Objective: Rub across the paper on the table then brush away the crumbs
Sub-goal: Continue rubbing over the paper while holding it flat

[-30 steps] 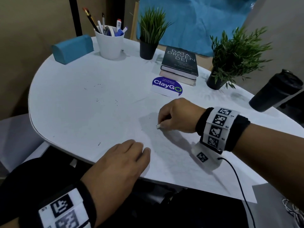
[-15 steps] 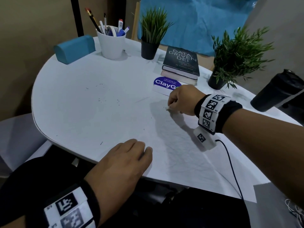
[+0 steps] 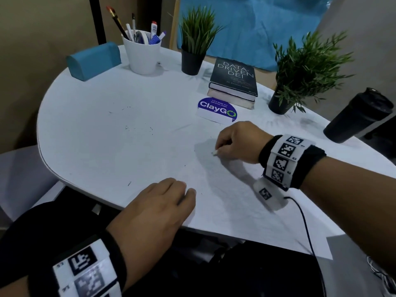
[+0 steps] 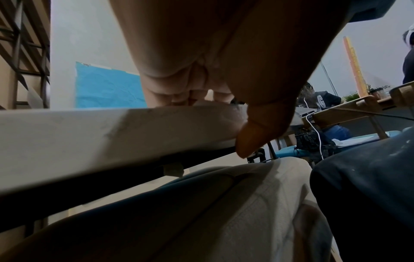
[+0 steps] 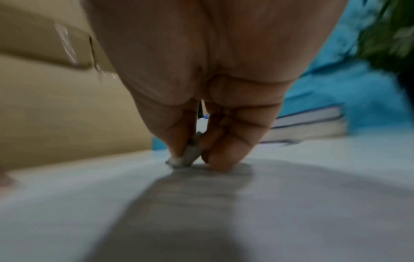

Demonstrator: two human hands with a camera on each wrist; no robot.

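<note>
A white sheet of paper (image 3: 231, 202) lies on the white table (image 3: 102, 146), its near corner hanging over the front edge. My right hand (image 3: 233, 144) pinches a small grey-white eraser (image 3: 215, 153) between thumb and fingers, its tip pressed on the paper (image 5: 291, 203); the right wrist view shows the eraser (image 5: 189, 156) in the pinch. My left hand (image 3: 162, 202) lies flat on the paper's left edge near the table's front rim, the thumb (image 4: 253, 134) hanging over the rim. Small dark crumbs (image 3: 139, 127) are scattered on the table left of the paper.
At the back stand a white pen cup (image 3: 142, 54), a blue box (image 3: 93, 60), two potted plants (image 3: 196, 39) (image 3: 304, 69), stacked books (image 3: 234, 80) and a ClayGo card (image 3: 217, 109). A black tumbler (image 3: 360, 116) stands at the right. A cable (image 3: 304, 224) trails from my right wrist.
My right hand with the eraser went away from me towards the ClayGo card, then came back nearer and slightly right. The left hand stayed on the paper.
</note>
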